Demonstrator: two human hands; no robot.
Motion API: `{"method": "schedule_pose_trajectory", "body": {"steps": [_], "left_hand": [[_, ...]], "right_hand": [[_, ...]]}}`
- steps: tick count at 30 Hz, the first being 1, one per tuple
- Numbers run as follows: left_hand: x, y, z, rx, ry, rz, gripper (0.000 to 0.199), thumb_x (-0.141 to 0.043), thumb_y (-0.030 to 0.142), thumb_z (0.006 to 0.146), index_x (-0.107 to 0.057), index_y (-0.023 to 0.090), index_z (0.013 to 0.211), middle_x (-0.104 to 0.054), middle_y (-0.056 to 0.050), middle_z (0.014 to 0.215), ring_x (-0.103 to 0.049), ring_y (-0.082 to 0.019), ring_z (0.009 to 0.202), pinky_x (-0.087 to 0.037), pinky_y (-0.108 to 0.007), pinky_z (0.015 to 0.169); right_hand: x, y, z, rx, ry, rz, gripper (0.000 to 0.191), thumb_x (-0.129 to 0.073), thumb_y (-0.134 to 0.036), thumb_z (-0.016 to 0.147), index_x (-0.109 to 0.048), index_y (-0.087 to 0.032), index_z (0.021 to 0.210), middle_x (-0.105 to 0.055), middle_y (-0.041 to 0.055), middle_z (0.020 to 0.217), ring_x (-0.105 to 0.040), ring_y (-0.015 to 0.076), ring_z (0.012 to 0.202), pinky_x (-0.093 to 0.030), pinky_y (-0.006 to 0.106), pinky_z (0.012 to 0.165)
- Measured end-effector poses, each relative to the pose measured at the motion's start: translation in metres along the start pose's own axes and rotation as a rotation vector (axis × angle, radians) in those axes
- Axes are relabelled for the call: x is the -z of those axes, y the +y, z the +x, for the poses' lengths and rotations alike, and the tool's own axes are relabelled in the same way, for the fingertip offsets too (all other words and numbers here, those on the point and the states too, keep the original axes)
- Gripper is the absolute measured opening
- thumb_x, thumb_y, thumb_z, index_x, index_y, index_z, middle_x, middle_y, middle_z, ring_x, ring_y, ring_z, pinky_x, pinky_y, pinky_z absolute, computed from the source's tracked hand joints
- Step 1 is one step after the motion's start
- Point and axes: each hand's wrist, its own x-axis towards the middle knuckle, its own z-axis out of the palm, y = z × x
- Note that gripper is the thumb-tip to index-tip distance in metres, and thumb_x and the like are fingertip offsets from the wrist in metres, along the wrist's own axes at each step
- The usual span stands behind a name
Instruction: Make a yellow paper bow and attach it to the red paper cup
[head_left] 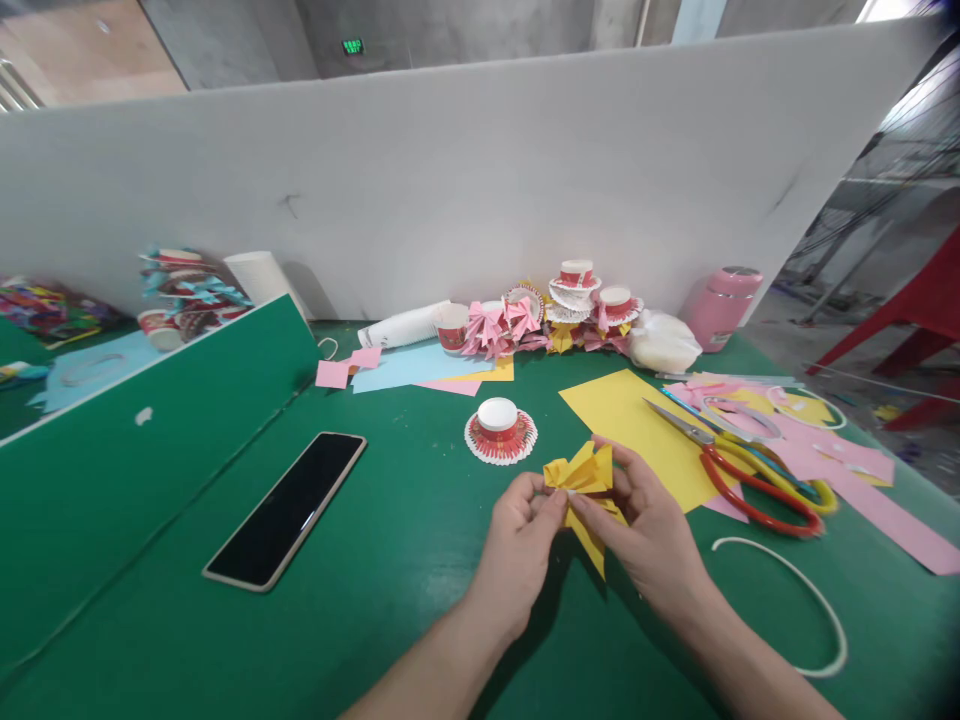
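Observation:
A folded yellow paper bow (589,470) is held above the green table between my two hands. My left hand (521,530) pinches its middle from the left, thumb and fingers closed. On the other side, my right hand (649,515) has its fingers closed on the bow's right part, its thumb meeting the left thumb near the centre. A bit of white shows at the pinched middle; I cannot make out what it is. Just beyond the hands stands a small hat made from a paper cup (499,428), with a fringed red and white brim.
A phone (286,510) lies left, beside a low green divider (165,470). Red-handled scissors (739,475) rest on yellow paper (630,420) at right, near a white cord (829,610). Decorated cup hats (576,290), stacked cups (405,323) and a pink bottle (724,310) line the partition.

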Motion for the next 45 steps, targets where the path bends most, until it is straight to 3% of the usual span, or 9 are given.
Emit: {"method": "schedule_pose_trajectory", "body": {"steps": [11,19,25,33,40,45], "left_hand": [[0.0032,-0.0003,0.0017,0.005,0.023,-0.026,0.014,-0.067,0.026,0.068,-0.059,0.015,0.070,-0.057,-0.001,0.070,-0.053,-0.013,0.070,-0.040,-0.027,0.068],[0.0039,0.0001,0.0020,-0.021,0.046,-0.007,0.013,-0.065,0.026,0.068,-0.059,0.014,0.068,-0.056,0.001,0.065,-0.052,-0.011,0.066,-0.039,-0.026,0.067],[-0.0012,0.0047,-0.0013,-0.110,0.137,0.125,0.013,-0.065,0.024,0.068,-0.057,0.014,0.063,-0.056,0.002,0.062,-0.049,-0.009,0.061,-0.038,-0.023,0.062],[0.0000,0.0057,-0.0025,-0.178,0.127,0.229,0.013,-0.063,0.027,0.070,-0.058,0.015,0.066,-0.059,0.001,0.065,-0.052,-0.012,0.063,-0.040,-0.023,0.062],[-0.0002,0.0054,-0.0007,-0.102,0.111,0.188,0.012,-0.065,0.025,0.068,-0.062,0.014,0.067,-0.062,-0.001,0.066,-0.053,-0.012,0.064,-0.041,-0.025,0.065],[0.0003,0.0059,-0.0004,-0.056,0.077,0.158,0.014,-0.067,0.026,0.066,-0.067,0.013,0.069,-0.065,-0.003,0.067,-0.056,-0.014,0.067,-0.042,-0.027,0.068]], "right_hand": [[0.0026,-0.0083,-0.0005,-0.070,0.059,0.073,0.050,-0.066,-0.034,0.069,-0.045,-0.022,0.113,-0.058,-0.0030,0.068,-0.059,0.0153,0.066,-0.047,0.028,0.062],[0.0031,-0.0046,-0.0008,-0.040,0.042,-0.048,0.052,-0.063,-0.036,0.071,-0.042,-0.021,0.116,-0.059,-0.0024,0.068,-0.059,0.0170,0.067,-0.046,0.031,0.063],[0.0036,-0.0019,-0.0024,0.042,0.040,-0.166,0.050,-0.060,-0.036,0.073,-0.041,-0.023,0.118,-0.059,-0.0009,0.071,-0.060,0.0190,0.073,-0.046,0.035,0.071],[0.0039,-0.0032,-0.0052,0.097,0.060,-0.230,0.049,-0.058,-0.034,0.076,-0.040,-0.023,0.121,-0.061,0.0016,0.076,-0.060,0.0204,0.077,-0.046,0.037,0.070],[0.0038,0.0002,-0.0016,0.020,0.052,-0.142,0.052,-0.059,-0.034,0.075,-0.038,-0.023,0.122,-0.059,-0.0019,0.070,-0.058,0.0171,0.068,-0.045,0.032,0.064],[0.0042,0.0002,-0.0026,0.028,0.055,-0.114,0.054,-0.060,-0.034,0.075,-0.038,-0.021,0.122,-0.059,-0.0020,0.070,-0.059,0.0168,0.069,-0.047,0.032,0.067]]}}
